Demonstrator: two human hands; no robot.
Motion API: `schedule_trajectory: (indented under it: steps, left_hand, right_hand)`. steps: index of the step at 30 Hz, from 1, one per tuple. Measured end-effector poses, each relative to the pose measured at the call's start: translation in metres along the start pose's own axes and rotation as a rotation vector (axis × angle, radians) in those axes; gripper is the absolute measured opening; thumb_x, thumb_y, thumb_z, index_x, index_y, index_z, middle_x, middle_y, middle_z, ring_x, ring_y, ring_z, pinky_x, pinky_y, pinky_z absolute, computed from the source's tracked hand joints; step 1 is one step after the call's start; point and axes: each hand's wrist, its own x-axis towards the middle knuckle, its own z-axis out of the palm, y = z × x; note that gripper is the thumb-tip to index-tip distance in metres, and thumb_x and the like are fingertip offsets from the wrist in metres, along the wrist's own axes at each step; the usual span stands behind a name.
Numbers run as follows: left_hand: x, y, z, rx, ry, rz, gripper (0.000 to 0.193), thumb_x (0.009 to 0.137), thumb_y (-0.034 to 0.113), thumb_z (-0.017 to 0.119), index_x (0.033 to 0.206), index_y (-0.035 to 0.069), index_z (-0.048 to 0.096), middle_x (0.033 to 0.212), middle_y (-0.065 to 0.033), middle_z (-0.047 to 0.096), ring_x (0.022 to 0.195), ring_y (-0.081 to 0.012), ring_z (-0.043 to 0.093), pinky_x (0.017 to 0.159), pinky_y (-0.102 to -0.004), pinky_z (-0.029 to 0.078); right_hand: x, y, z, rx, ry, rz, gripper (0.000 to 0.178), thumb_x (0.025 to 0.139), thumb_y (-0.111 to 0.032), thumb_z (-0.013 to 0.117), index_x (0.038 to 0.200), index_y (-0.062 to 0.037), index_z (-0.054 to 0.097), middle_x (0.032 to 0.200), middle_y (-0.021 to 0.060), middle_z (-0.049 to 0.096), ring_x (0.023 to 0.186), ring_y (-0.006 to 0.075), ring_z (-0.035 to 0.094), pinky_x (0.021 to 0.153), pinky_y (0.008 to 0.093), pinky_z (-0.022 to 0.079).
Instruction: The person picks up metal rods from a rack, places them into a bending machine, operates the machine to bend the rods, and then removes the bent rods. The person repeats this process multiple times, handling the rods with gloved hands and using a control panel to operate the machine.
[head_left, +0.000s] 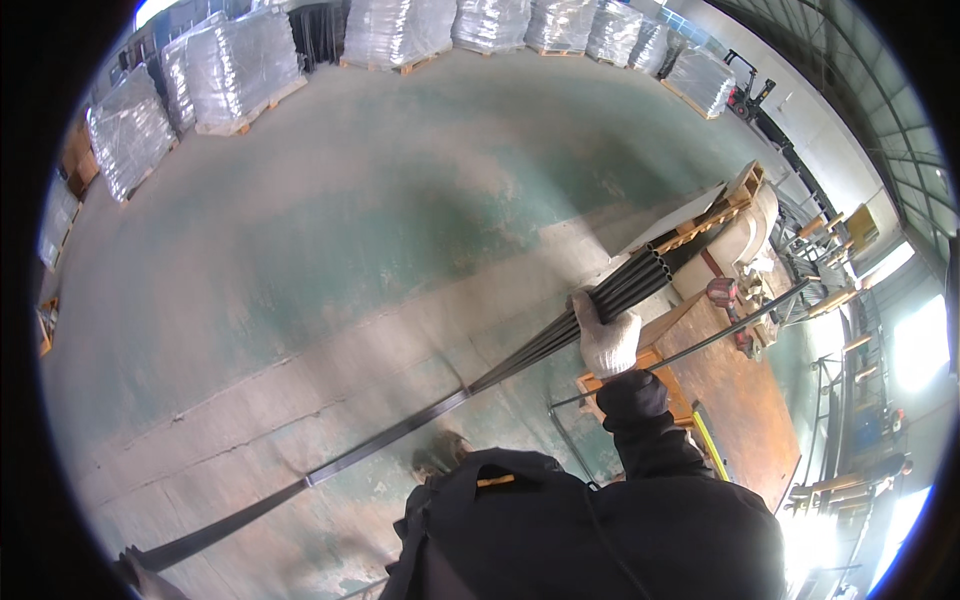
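A long bundle of dark, slender tubes slants from the lower left to the upper right, its open round ends showing at the near right. My right hand, in a white knitted glove under a black sleeve, is closed round the bundle close to those ends, thumb on top. Light bands appear to wrap the tubes farther along. At the far lower left the bundle meets a blurred brownish shape that I cannot make out. My left hand does not show.
Right of my arm stands a wooden-topped table bearing a red power tool and a yellow level. A thin dark bar crosses above it. Behind lies a wooden pallet. Plastic-wrapped pallet loads line the far floor; a forklift stands beyond.
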Motion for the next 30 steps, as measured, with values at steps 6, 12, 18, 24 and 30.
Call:
schedule_trajectory:
  steps: [6,12,18,24,30]
  left_hand:
    - [-0.003,0.017,0.010,0.001,-0.006,-0.083,0.033,0.098,0.004,0.085,0.126,-0.006,0.071,0.108,-0.0161,0.073,0.098,-0.0304,0.074,0.086,-0.0466,0.066]
    - [-0.004,0.028,0.036,0.091,0.003,-0.123,0.034,0.099,0.009,0.087,0.126,-0.005,0.073,0.109,-0.0158,0.075,0.100,-0.0305,0.075,0.090,-0.0487,0.065]
    - [-0.004,0.028,0.028,0.267,-0.007,-0.090,0.023,0.100,0.013,0.089,0.114,-0.003,0.082,0.103,-0.0142,0.081,0.095,-0.0274,0.076,0.084,-0.0449,0.066]
    - [-0.017,0.025,0.030,0.354,-0.013,-0.107,0.032,0.100,0.018,0.089,0.121,-0.005,0.081,0.112,-0.0181,0.082,0.101,-0.0313,0.077,0.092,-0.0479,0.065]
    - [-0.021,0.054,0.047,0.348,-0.035,-0.104,0.042,0.103,0.024,0.088,0.130,-0.006,0.078,0.126,-0.0211,0.081,0.113,-0.0338,0.077,0.100,-0.0487,0.063]
  right_hand:
    - [-0.002,0.006,0.005,0.001,0.041,-0.046,0.025,0.110,-0.023,0.079,0.109,0.0019,0.081,0.083,0.0100,0.078,0.081,0.0133,0.075,0.077,0.0350,0.061]
    - [-0.001,0.005,0.016,-0.030,0.139,-0.069,0.029,0.110,-0.028,0.079,0.108,0.0007,0.083,0.082,0.0126,0.080,0.083,0.0152,0.079,0.079,0.0353,0.061]
    - [0.002,0.005,0.036,-0.059,0.178,-0.058,0.029,0.110,-0.028,0.078,0.115,-0.0003,0.084,0.093,0.0112,0.085,0.090,0.0161,0.080,0.085,0.0341,0.062]
    - [0.006,0.008,0.035,-0.038,0.176,-0.014,0.031,0.112,-0.030,0.077,0.117,-0.0007,0.084,0.093,0.0083,0.083,0.090,0.0150,0.078,0.085,0.0341,0.061]
    - [0.005,0.010,0.036,-0.001,0.156,-0.014,0.032,0.113,-0.031,0.077,0.118,-0.0003,0.083,0.092,0.0074,0.082,0.090,0.0143,0.077,0.085,0.0341,0.061]
